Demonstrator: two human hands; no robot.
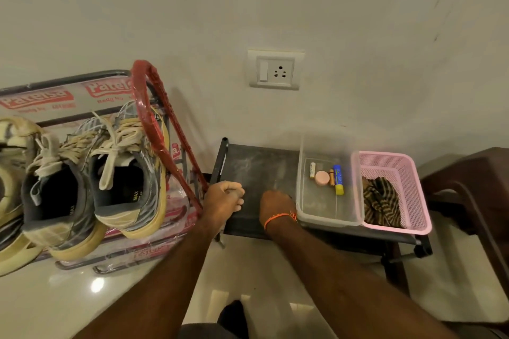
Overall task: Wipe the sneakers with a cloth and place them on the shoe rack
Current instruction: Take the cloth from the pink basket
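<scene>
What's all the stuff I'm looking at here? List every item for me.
Sneakers: two, grey with cream laces and yellowish soles, on the shoe rack at left.
Shoe rack: one, red and grey frame, plastic-wrapped.
Black stand: one, against the wall.
Clear plastic tray: one, on the stand, holding small items including a glue stick.
Pink basket: one, beside the tray.
Striped cloth: one, brown and black, in the basket.
Wall socket: one, white.
Left hand: fingers curled, over the stand's edge.
Right hand: orange wrist thread, by the tray.
</scene>
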